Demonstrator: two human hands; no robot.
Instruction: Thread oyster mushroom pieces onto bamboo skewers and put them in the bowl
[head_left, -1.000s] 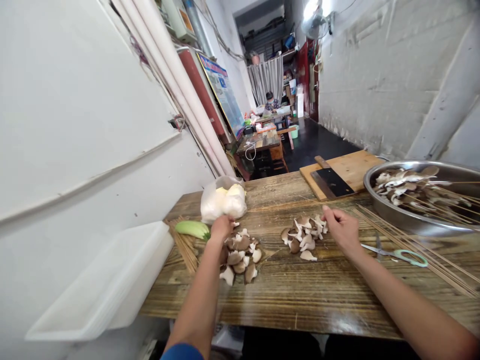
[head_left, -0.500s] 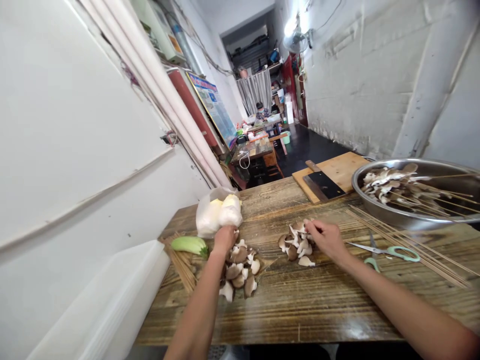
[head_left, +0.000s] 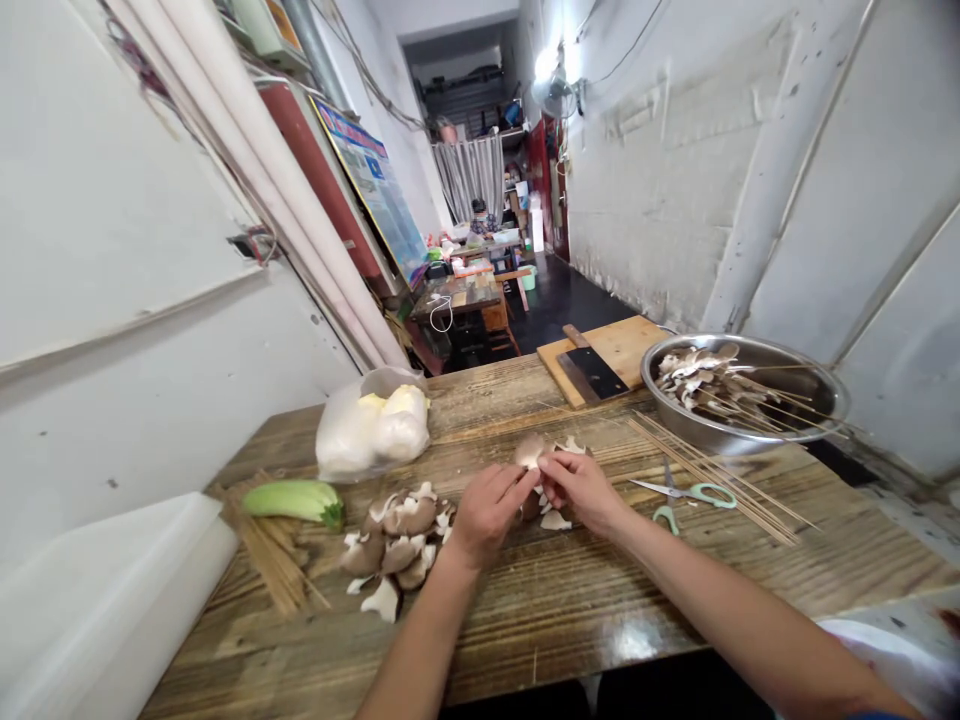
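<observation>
My left hand (head_left: 486, 512) and my right hand (head_left: 581, 492) meet over the wooden table, fingertips pinched together on an oyster mushroom (head_left: 530, 450) with a brown cap. Partly hidden beneath and behind them lies a small pile of oyster mushrooms (head_left: 556, 520). A larger mushroom pile (head_left: 409, 540) of brown caps and white stems sits to the left of my left hand. To the right of my right hand, scissors (head_left: 712, 494) with pale green handles lie with their blades apart, beside loose wooden skewers (head_left: 720, 475).
A steel basin (head_left: 750, 440) at the right holds skewered mushrooms. Near it, a cleaver (head_left: 594, 372) rests on a cutting board (head_left: 634, 345). On the left are a green zucchini (head_left: 292, 499) over more skewers (head_left: 274, 560), a plastic bag (head_left: 345, 430) with pale contents, and a white foam block (head_left: 135, 590).
My left hand has moved right from the larger pile to meet my right hand at the mushroom. The camera view has turned to the right.
</observation>
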